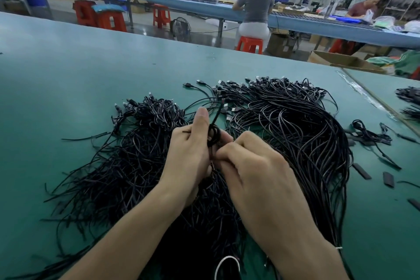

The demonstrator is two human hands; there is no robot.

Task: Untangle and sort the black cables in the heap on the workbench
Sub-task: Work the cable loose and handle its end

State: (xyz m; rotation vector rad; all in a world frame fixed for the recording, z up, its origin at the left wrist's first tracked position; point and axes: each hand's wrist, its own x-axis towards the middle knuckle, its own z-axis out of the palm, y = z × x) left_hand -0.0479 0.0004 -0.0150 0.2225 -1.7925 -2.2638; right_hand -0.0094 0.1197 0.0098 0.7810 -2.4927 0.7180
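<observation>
Both hands met over the heap (284, 125) on the green surface (68, 70). The left hand (191, 154) gripped a cable (214, 128) with a small loop in it; the right hand (247, 161) pinched just below, probably to work the tangle free. The cable ran up and away, toward the plug ends (225, 107).

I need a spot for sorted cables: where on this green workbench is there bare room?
Widest bare patch: the workbench left of the cable heap, out to its far edge. A bare strip also runs beyond the USB plugs. Crowded: right of the heap, where a loose cable and short black tube pieces lie before the taped seam.
</observation>
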